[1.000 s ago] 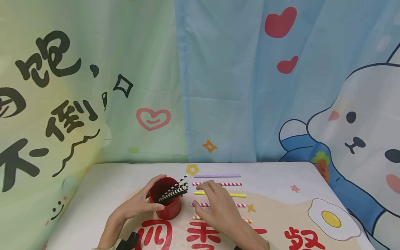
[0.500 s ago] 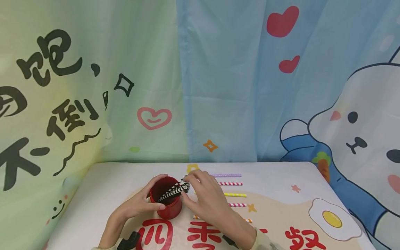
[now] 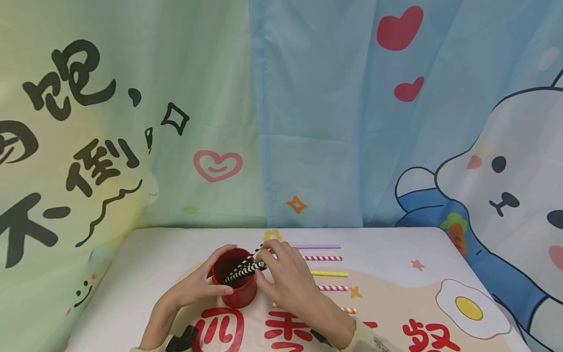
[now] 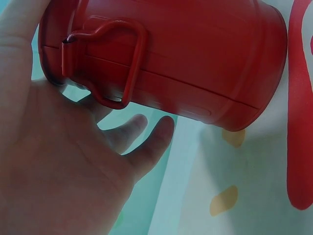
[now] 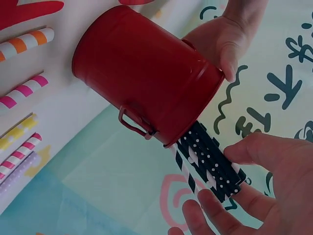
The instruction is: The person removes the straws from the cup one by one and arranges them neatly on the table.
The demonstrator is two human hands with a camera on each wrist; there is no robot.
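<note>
Head cam first, watching from my end: red pail (image 3: 239, 296) is on the white printed table (image 3: 382, 252), and I'll place everything off that. Left hand (image 3: 193, 284) is wrapped round the pail's left side, thumb in front. Right hand (image 3: 291, 279) is at the pail's right rim, thumb and fingertips pinching the ends of the black-and-white straws (image 3: 241, 274) leaning out of it. Can't tell how many it's got, one striped straw splays off the bunch though. Right of the pail I see a purple straw (image 3: 320, 247), two pink-striped straws (image 3: 324, 258), a yellow straw (image 3: 331, 274) and an orange-striped straw (image 3: 350, 310), all partly behind that hand
</note>
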